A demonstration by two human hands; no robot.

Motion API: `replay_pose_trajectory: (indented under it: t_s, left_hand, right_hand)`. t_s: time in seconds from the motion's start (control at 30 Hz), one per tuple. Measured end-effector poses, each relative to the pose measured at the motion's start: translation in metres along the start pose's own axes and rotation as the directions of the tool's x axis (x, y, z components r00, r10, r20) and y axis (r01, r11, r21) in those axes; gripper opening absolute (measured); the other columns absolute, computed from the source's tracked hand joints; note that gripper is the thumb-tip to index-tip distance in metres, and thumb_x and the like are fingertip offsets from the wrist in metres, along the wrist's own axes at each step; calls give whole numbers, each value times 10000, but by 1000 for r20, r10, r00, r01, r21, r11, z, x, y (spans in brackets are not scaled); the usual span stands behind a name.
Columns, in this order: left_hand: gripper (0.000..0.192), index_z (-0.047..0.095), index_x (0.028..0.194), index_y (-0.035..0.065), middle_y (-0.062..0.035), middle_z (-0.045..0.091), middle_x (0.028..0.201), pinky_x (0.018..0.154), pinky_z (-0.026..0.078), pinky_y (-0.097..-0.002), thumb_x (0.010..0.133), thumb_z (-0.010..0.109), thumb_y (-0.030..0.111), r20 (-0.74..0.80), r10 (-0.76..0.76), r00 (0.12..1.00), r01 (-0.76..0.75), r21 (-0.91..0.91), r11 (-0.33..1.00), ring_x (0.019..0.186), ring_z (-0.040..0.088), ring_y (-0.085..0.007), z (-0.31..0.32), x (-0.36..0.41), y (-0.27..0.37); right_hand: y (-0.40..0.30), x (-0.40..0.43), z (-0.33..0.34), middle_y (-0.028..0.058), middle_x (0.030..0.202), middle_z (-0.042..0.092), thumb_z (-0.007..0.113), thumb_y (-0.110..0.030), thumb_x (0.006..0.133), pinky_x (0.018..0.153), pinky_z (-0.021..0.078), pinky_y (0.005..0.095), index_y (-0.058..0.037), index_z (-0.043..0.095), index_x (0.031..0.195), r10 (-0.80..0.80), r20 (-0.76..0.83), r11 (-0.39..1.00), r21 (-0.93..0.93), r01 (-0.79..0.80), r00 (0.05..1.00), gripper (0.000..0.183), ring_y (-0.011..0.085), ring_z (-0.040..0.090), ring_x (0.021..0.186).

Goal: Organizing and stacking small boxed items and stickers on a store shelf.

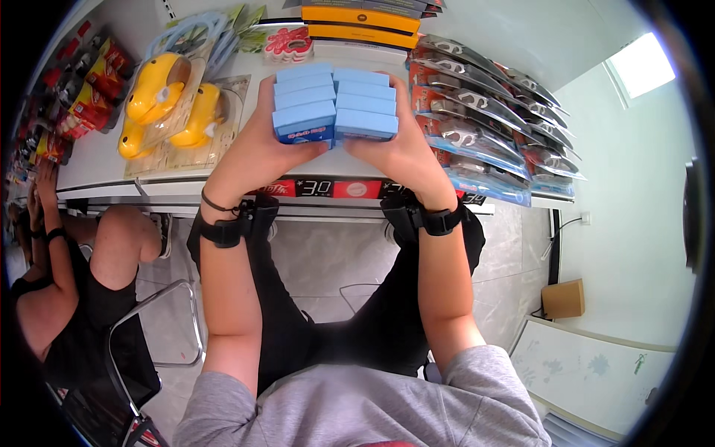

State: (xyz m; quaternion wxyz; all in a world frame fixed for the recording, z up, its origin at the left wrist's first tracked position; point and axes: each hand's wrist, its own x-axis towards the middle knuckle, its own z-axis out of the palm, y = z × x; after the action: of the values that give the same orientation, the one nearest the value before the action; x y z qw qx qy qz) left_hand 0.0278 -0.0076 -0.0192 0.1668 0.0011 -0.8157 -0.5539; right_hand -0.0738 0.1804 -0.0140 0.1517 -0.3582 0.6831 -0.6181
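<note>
Two rows of small light-blue cardboard boxes sit side by side between my hands, over a white shelf [234, 184]. My left hand [254, 151] grips the left row [304, 114] from its outer side, thumb across the near end. Around the right row [366, 120] my right hand [405, 145] closes in the same way, its thumb on the front box. The front boxes bear printed writing on their near faces. What my fingers do on the far side is hidden. Whether the boxes touch the shelf, I cannot tell.
Yellow animal-shaped items in blister packs [159, 92] lie to the left. Stacked blister packs with dark tools [469, 112] fill the right. Orange and white boxes [363, 33] and red flower-shaped items [287, 44] stand behind. A seated person [61, 296] works at far left beside a metal-framed chair [195, 318].
</note>
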Motion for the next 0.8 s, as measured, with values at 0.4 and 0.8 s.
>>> replay_pose_trajectory:
  t_s: [0.4, 0.8]
  left_hand:
    - [893, 254, 1426, 17, -154, 583, 1248, 1009, 454, -350, 770, 848, 131, 104, 44, 994, -49, 51, 997, 1169, 562, -207, -7, 0, -7]
    - [954, 222, 1435, 13, -162, 575, 1267, 1016, 448, -355, 778, 877, 235, 124, 40, 992, -40, -9, 999, 1178, 551, -210, -7, 2, -11]
  right_hand:
    - [-1, 0, 0, 72, 1152, 546, 735, 48, 634, 945, 446, 300, -49, 356, 1401, 49, -48, 997, 64, -46, 998, 861, 172, 536, 1079]
    - [-2, 1, 0, 73, 1156, 544, 697, 75, 610, 932, 458, 308, -62, 392, 1377, 41, -55, 997, 67, -37, 998, 837, 181, 531, 1077]
